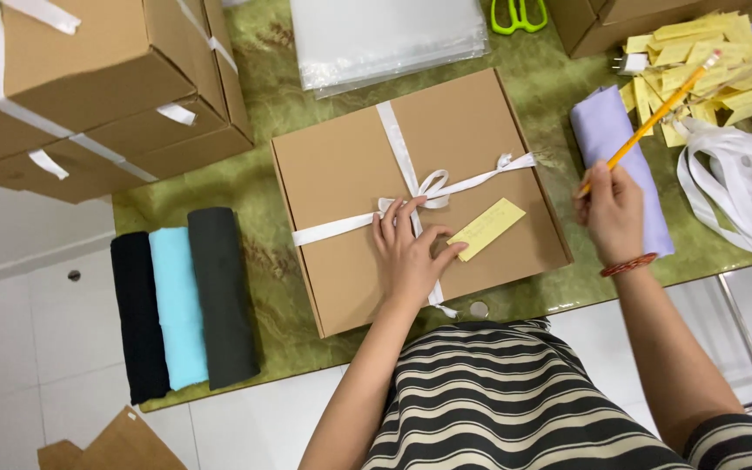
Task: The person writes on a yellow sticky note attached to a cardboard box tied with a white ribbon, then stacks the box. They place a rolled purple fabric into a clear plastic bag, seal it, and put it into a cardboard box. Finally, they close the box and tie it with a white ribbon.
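Note:
A flat brown cardboard box [350, 183] lies on the green marble table [263, 287], tied crosswise with a white ribbon [433, 184] knotted in a bow. My left hand [409, 252] rests flat on the lid over the ribbon, its thumb touching a yellow paper tag [486, 228]. To the right of the box, my right hand [611, 209] is raised and grips a yellow pencil [654, 113] pointing up and right. It hovers over a rolled lilac cloth [607, 130].
Three rolled cloths, black [138, 318], light blue [177, 305] and dark grey [222, 296], lie at the table's left front. Stacked ribboned boxes [89, 87] stand at far left. Clear plastic bags [376, 39], green scissors [515, 13], yellow tags [698, 61] and loose white ribbon [741, 183] lie behind and right.

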